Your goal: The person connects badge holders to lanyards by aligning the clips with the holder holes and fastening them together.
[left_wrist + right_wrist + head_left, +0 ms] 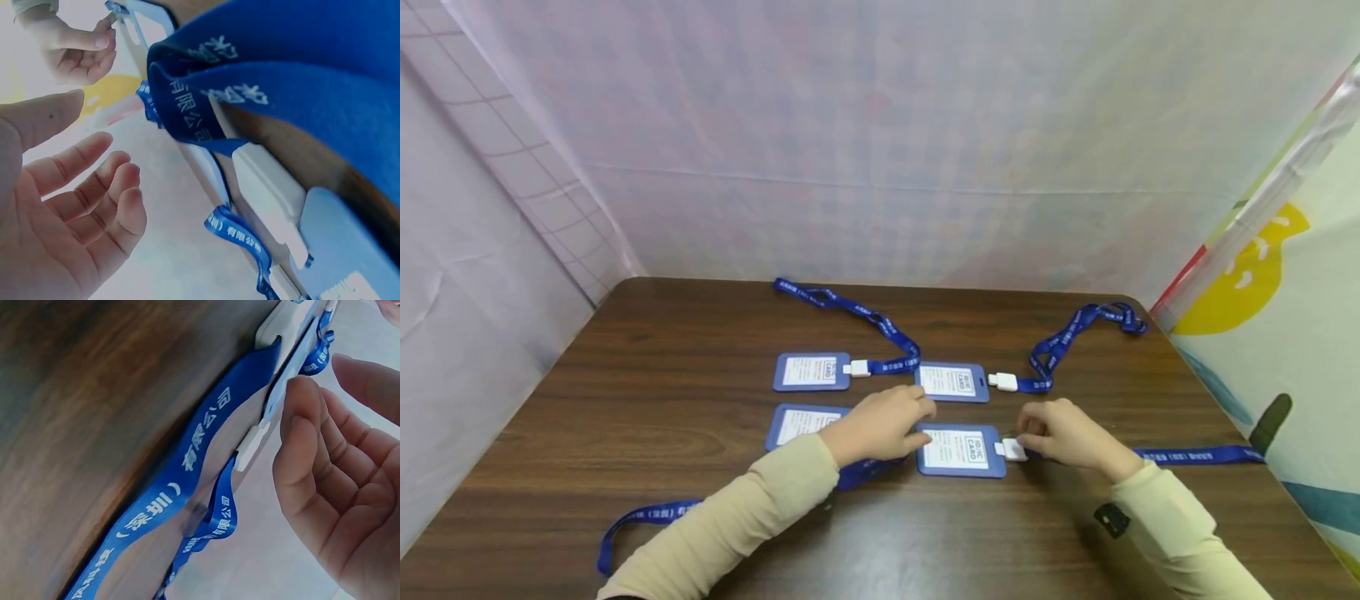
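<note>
My left hand (880,423) hovers between the two front badge holders, its fingers loosely bent and its fingertips near the left edge of the front right blue badge holder (962,462). In the left wrist view this hand (75,206) holds nothing. My right hand (1067,435) is beside the white clip (1014,450) at that holder's right end, over its blue lanyard (1198,456). The right wrist view has the right hand (350,481) with thumb and fingers apart, off the strap. Behind my left forearm, the front left badge holder (801,422) is partly hidden.
Two more badge holders, the back left one (811,372) and back right one (951,382), lie behind, with blue lanyards (857,312) stretching away. Another strap (655,512) runs beneath the left forearm. White curtains (880,167) hang behind the brown table (647,375).
</note>
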`<state>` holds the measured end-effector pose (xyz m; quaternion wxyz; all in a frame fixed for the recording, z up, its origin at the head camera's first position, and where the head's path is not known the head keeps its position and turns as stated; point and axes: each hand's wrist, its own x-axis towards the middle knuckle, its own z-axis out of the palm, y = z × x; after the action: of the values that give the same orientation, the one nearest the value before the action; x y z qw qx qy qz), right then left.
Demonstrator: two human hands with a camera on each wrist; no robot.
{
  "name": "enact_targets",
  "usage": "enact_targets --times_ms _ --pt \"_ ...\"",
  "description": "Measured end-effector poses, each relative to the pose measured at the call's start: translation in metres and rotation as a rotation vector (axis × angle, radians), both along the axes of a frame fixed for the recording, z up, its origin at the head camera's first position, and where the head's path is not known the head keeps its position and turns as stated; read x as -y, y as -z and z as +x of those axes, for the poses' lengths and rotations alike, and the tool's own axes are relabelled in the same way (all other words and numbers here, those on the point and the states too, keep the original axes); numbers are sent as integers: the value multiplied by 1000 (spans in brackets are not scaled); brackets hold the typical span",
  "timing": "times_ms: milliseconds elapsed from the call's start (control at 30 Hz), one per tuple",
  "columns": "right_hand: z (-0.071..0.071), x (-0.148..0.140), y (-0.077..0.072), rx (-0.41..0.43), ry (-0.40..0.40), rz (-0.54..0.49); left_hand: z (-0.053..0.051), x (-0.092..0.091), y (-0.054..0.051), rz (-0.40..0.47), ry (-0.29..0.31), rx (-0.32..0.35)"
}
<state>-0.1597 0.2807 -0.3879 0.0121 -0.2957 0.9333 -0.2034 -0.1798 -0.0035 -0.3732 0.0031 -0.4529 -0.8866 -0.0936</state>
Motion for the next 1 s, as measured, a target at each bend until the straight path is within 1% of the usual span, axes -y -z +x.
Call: enact_targets --times_ms 133,333,500,633,800,1000 --pt "-1 2 0 -30 17 -28 1 6 -2 38 -19 16" --pt "-2 3 -1 -39 49 -35 4 13 -2 97 -32 21" --pt "-4 6 -2 -20 46 -60 4 19 -1 144 -63 41" --pt "-7 6 -2 -11 47 -77 4 25 -3 175 -85 46" --pt "-12 6 -4 0 56 -81 4 30 -4 208 -103 60" --pt "-19 7 -10 24 72 -93 4 33 -5 225 -105 67"
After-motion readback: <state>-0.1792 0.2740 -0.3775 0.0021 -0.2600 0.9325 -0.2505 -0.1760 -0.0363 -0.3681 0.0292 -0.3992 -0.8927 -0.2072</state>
